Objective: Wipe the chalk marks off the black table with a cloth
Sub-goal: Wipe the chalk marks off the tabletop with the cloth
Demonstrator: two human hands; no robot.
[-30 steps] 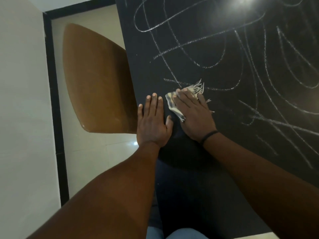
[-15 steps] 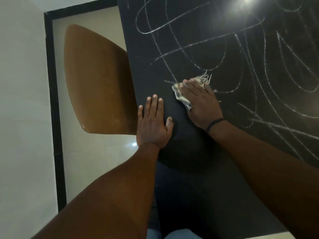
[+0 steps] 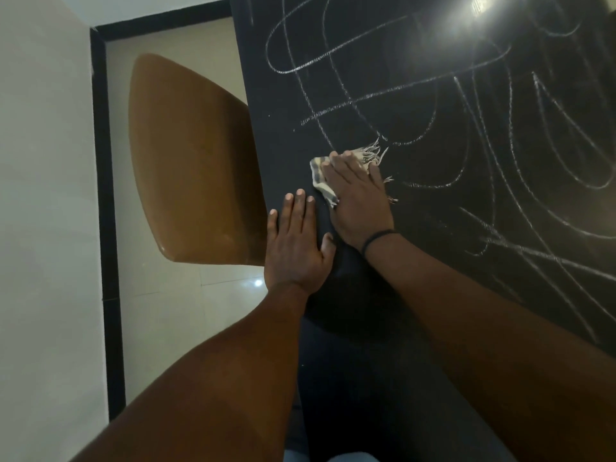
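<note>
Black and matte, the table (image 3: 416,105) fills the right of the view, its far and right edges cut off by the frame and its top right washed out by a lamp glare (image 3: 480,11). White chalk marks (image 3: 366,95) loop across it in scribbles; they form no readable letters or words (only ovals and crossing strokes), and the strip near the table's left edge by the hands looks bare of them. A brown chair (image 3: 193,155) stands beside the table's left edge, its right side hidden under the tabletop. The left hand (image 3: 296,241) lies flat on the table near that edge, fingers straight and together, gripping nothing. The right hand (image 3: 358,195), a dark band (image 3: 376,238) at its wrist, presses palm-down with fingers extended on the cloth (image 3: 320,176). The cloth is pale with faint stripes and mostly hidden beneath the hand; only its left fold and a frayed fringe at the fingertips show. No label is visible on it.
</note>
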